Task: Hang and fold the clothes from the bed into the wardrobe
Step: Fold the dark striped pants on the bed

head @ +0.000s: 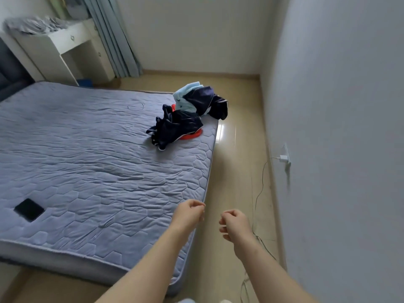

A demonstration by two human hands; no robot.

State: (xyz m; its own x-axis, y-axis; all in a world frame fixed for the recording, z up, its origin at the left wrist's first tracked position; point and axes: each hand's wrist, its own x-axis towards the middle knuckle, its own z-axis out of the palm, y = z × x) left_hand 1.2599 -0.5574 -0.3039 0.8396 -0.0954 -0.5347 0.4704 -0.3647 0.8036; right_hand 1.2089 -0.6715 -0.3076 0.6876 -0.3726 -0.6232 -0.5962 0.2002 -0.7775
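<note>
Two hands show at the bottom of the view, and I read both as empty. The left hand [189, 212] hangs over the right edge of the mattress [87, 162], fingers loosely curled. The right hand [235, 223] is just beside it, over the floor [236, 162], also loosely curled. The hands are apart and do not touch.

1. Right of the right hand, a thin cable [258, 202] runs along the floor up to a white charger [283, 158] plugged into the wall.
2. Well to the left of the left hand, a flat black rectangular object [29, 209] lies on the mattress.
3. Ahead of both hands and well apart from them, the clothes pile [192, 110] sits at the far right corner of the mattress. It holds dark navy garments and a light blue garment [187, 95]. A red object [192, 134] lies partly under the pile. I cannot tell whether it is a container.
4. Farther ahead and to the left stands a white cabinet [72, 44]. Its drawer is closed, the compartment below is open, and grey fabric [32, 25] is heaped on top. A grey-blue curtain [113, 40] hangs beside it.
</note>
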